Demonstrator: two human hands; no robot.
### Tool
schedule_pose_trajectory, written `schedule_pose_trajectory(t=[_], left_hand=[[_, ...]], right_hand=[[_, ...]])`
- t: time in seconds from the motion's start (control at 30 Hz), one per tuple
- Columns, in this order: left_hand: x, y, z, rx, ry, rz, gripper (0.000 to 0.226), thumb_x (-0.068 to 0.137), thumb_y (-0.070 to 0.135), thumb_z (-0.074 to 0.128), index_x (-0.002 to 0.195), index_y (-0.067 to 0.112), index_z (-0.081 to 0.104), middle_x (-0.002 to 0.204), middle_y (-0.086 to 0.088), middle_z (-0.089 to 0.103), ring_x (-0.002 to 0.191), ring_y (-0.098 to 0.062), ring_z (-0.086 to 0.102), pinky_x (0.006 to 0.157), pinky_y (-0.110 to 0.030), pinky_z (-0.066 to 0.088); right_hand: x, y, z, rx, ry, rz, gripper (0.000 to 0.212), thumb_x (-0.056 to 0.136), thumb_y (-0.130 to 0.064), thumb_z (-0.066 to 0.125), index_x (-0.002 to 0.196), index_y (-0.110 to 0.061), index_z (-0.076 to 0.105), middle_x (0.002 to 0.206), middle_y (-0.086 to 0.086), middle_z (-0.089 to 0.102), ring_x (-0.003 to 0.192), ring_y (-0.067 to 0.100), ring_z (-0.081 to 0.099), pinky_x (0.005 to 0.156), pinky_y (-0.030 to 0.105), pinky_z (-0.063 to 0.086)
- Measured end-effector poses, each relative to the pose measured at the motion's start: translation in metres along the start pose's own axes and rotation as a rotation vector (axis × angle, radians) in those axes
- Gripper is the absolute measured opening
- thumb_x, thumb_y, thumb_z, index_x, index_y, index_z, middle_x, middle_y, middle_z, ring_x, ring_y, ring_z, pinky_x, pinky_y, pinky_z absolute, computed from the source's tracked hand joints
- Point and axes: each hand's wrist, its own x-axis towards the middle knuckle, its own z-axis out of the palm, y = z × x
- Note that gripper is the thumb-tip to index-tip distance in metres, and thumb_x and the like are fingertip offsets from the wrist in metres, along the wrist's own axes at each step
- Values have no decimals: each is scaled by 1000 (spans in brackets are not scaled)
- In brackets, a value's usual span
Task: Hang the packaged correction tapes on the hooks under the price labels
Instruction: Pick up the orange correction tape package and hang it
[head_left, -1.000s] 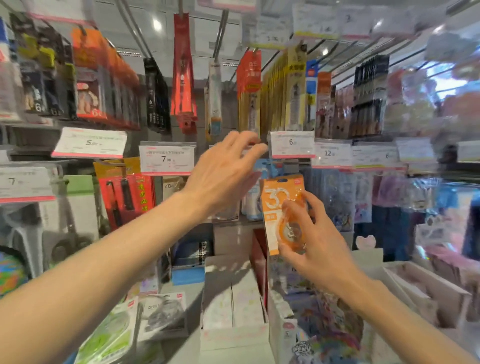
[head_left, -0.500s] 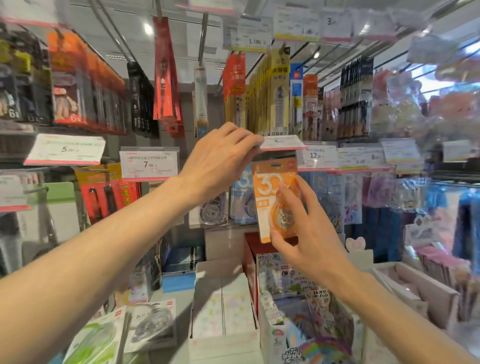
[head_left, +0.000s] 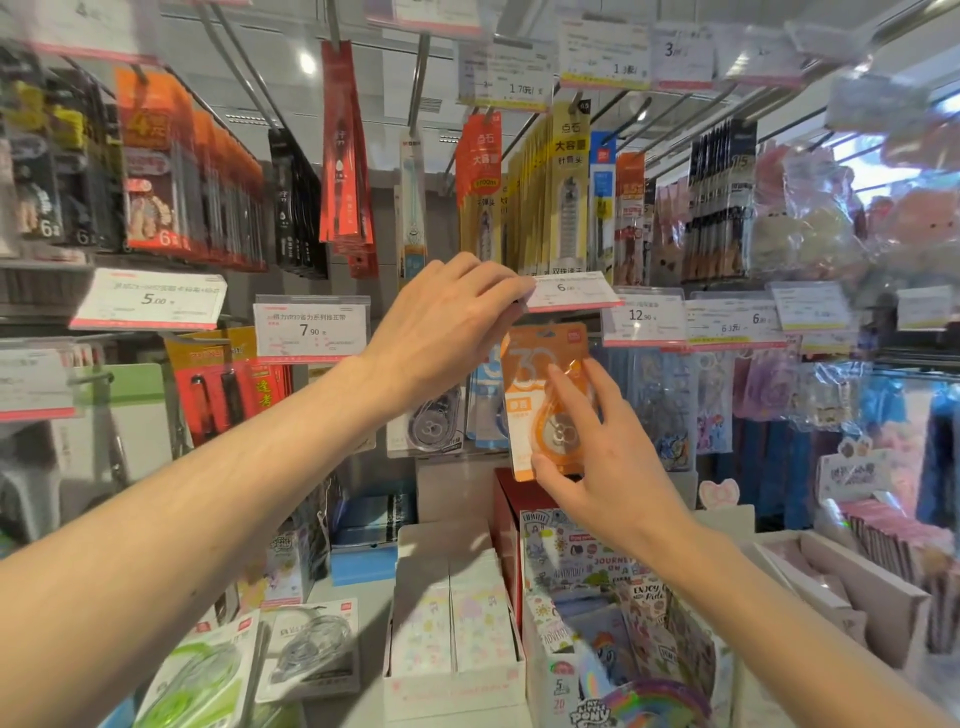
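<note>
Tape pack (head_left: 545, 395), orange, up just beneath the lifted price label (head_left: 569, 291), pinched in the right hand (head_left: 602, 467) by thumb at the lower edge and fingers across the blister. Left hand (head_left: 441, 332) reaching high, fingertips gripping the label's near edge, tipping it flat. Best now: keep label raised, level the card, line its hang hole with the hook tip (hidden behind the label), slide straight back. Both forearms stretched upward.
</note>
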Motion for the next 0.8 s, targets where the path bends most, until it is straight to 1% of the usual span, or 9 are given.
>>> schedule_pose_trajectory(t=[0.13,0.27,0.33,0.4,0.5,0.57,0.63,0.7,0.8], left_hand=[[-3,-1,-1,26,-29,16,37,108,30,38,136,16,57,130,-2,65,103,-26,60,72,-40,46],[-9,-2,-3,51,-55,24,36,106,25,43,140,16,52,138,-5,60,111,-27,58,79,-39,45],[-15,-2,-6,57,-65,16,39,104,21,49,142,14,50,141,-8,57,118,-29,57,84,-41,45],[-24,-3,-11,52,-76,1,42,102,17,50,143,11,50,144,-11,55,123,-31,55,88,-43,46],[-45,-3,-24,25,-98,-34,43,100,15,46,141,8,53,146,-14,53,125,-33,53,93,-46,47],[-65,-3,-33,5,-106,-63,42,97,11,48,138,6,55,146,-16,53,125,-34,53,97,-46,47],[-91,-4,-42,-17,-109,-94,42,94,6,55,136,4,57,145,-16,54,125,-35,53,100,-45,47],[-122,-5,-49,-39,-123,-132,42,93,5,57,135,4,59,142,-15,56,123,-33,54,100,-44,47],[-176,-2,-55,-110,-172,-245,35,93,8,58,128,5,63,130,-11,61,117,-29,57,94,-42,50]], right_hand=[[11,0,11,-46,-52,56,79,94,-46,58,157,-29,13,164,4,2,147,25,17,110,38,36],[24,1,21,-73,-80,66,61,94,-41,59,145,-22,30,153,11,20,130,33,37,100,41,46],[25,2,24,-84,-79,73,60,93,-41,59,142,-21,32,151,12,23,126,33,41,98,41,47],[23,3,26,-88,-80,87,65,94,-41,60,147,-19,29,154,14,19,128,35,41,98,42,48],[17,4,28,-67,-56,91,74,93,-40,62,153,-18,25,160,17,13,132,40,42,96,48,51],[10,1,27,-51,-55,117,78,93,-40,62,155,-20,20,163,15,8,137,39,39,97,50,51],[2,-5,28,-31,-73,152,81,93,-41,62,157,-24,15,165,11,5,140,36,36,102,48,48],[-7,-15,31,-19,-87,152,80,92,-40,63,157,-24,19,163,10,11,140,34,36,106,46,44],[-18,-35,44,-3,-133,117,73,90,-39,65,152,-17,32,154,11,30,138,31,38,110,42,39]])
